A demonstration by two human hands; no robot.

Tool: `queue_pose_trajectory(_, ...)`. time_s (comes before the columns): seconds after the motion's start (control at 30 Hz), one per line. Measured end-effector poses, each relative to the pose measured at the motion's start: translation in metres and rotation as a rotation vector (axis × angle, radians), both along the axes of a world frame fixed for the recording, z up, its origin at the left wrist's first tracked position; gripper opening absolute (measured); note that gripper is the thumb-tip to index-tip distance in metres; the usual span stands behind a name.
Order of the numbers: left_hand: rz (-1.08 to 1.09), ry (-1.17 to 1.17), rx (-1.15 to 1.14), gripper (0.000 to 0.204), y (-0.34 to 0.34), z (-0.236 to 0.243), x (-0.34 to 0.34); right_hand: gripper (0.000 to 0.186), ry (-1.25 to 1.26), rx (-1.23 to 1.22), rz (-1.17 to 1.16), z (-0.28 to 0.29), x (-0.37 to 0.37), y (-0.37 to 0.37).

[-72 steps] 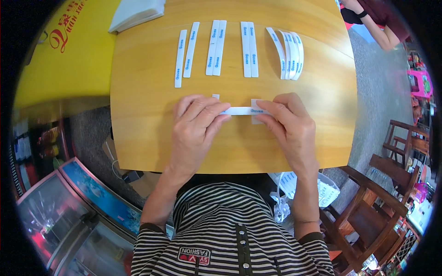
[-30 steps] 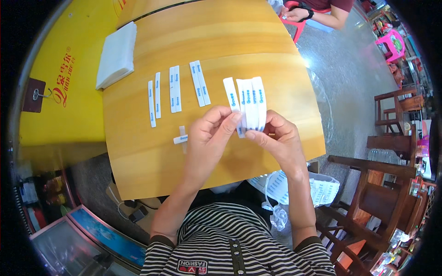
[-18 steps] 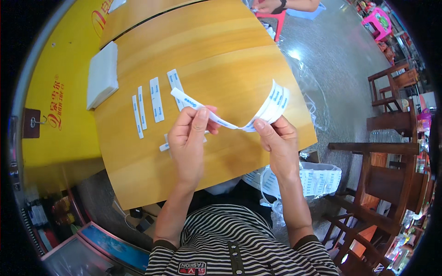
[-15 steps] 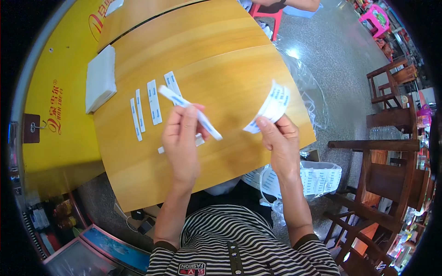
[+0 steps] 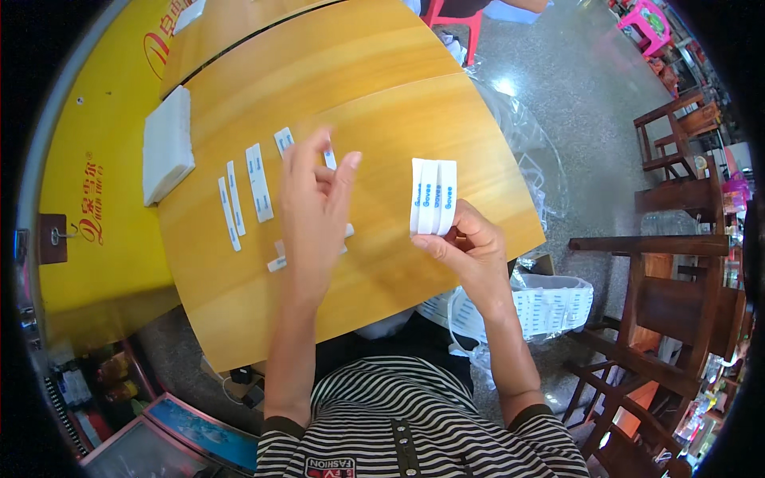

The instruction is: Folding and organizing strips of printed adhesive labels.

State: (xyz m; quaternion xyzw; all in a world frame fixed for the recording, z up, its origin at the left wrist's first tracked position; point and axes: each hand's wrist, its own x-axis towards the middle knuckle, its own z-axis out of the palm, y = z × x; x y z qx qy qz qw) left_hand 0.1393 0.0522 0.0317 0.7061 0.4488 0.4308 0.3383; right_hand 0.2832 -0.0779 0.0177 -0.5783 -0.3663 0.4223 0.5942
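Observation:
My right hand point(image 5: 474, 247) grips several white strips with blue print point(image 5: 434, 195), held upright and slightly fanned above the table. Fingers apart, my left hand point(image 5: 315, 207) hovers over the table with nothing seen in it. Just beyond its fingertips a printed strip point(image 5: 330, 157) shows in part. Left of that hand lie two narrow strips point(image 5: 229, 213) side by side, a wider printed strip point(image 5: 259, 183), and another strip point(image 5: 284, 141) partly behind my fingers. Below the palm, a crosswise strip point(image 5: 276, 264) is mostly hidden by the hand.
The wooden table point(image 5: 382, 95) carries a white stack of sheets point(image 5: 168, 143) at its left edge, beside a yellow panel point(image 5: 96, 159). To the right below the table stands a plastic-lined container of printed strips point(image 5: 554, 307). Wooden chairs point(image 5: 677, 311) stand further right. Another person sits at the top.
My left hand has let go of the strip it held and its fingers have spread, moving slightly away from me. My right hand has shifted left and turned its strips upright.

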Motion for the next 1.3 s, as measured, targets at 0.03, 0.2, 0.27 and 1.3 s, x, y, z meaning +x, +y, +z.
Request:
queue_pose_trajectory(0.03,-0.001,0.004,-0.002,0.026,-0.009,0.010,0.001,0.014,-0.065,0.006,0.011,0.000,0.000,0.000)
queue_pose_trajectory(0.2,-0.498,-0.448,-0.547,0.012,-0.034,0.025,0.002,0.014,-0.132,0.034,0.050,0.003,0.000,0.004)
queue_pose_trajectory(0.27,-0.481,-0.385,-0.478,0.011,-0.035,0.024,0.001,0.014,-0.186,0.028,0.067,0.014,0.000,0.004)
queue_pose_trajectory(1.3,-0.037,0.161,-0.013,0.013,0.012,-0.033,0.056,0.011,-0.036,-0.011,-0.131,0.048,-0.013,-0.046)
